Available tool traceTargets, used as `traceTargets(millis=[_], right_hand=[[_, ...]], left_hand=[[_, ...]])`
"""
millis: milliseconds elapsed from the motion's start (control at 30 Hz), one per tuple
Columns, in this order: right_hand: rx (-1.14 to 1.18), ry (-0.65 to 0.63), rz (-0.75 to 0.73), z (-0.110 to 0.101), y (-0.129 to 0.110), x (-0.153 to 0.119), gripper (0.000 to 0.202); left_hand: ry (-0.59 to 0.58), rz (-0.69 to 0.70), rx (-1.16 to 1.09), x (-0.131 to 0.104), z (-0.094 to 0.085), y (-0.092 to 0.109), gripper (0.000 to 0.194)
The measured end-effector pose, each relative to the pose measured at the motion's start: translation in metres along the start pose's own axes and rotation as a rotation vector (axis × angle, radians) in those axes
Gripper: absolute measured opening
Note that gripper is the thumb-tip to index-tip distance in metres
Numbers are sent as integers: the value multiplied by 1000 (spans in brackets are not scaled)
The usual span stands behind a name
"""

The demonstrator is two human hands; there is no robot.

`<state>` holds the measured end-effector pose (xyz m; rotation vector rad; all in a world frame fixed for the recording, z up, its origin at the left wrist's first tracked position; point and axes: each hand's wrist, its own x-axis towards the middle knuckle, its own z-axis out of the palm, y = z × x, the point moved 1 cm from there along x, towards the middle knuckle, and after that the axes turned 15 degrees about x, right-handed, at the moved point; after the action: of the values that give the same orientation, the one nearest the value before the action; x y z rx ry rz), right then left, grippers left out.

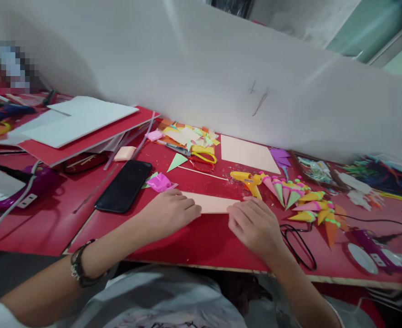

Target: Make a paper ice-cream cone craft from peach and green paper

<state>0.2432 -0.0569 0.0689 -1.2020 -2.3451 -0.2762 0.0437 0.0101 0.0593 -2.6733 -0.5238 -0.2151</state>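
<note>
A pale peach paper strip (214, 203) lies across the red table near its front edge. My left hand (173, 209) holds its left end, fingers bent over it, and my right hand (253, 223) grips the right end. The thumbs are mostly hidden. Just behind my left hand is a pink packet (160, 182). A yellow glue gun (248, 180) rests behind my right hand, beside several small coloured paper cones (286, 193).
A black phone (124, 187) lies left of my left hand. Scissors with yellow handles (204, 157), paper scraps (187, 135) and a peach sheet (248, 152) are further back. White boards (88, 118) stand out at left. A black cable (299, 248) loops at right.
</note>
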Motion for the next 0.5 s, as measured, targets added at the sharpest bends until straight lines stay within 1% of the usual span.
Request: traceTargets(millis=[100,200,300,367,500], right_hand=[[43,41,-78,-7,-8,21,13],[117,59,-81,-9,-11,34,12],[167,47,-44,-9,-10,38,13],[190,39,-46,-8,-10,40,14],[201,67,-83,-8,-10,44,17]], left_hand=[[83,25,6,11,-19,-3,23],[125,26,-10,16,-33,-7,31],[75,-24,-27,17,-40,-12,32],[44,-48,-33,16,-42,-14,32],[57,-70,-27,17,-46,-15,32]])
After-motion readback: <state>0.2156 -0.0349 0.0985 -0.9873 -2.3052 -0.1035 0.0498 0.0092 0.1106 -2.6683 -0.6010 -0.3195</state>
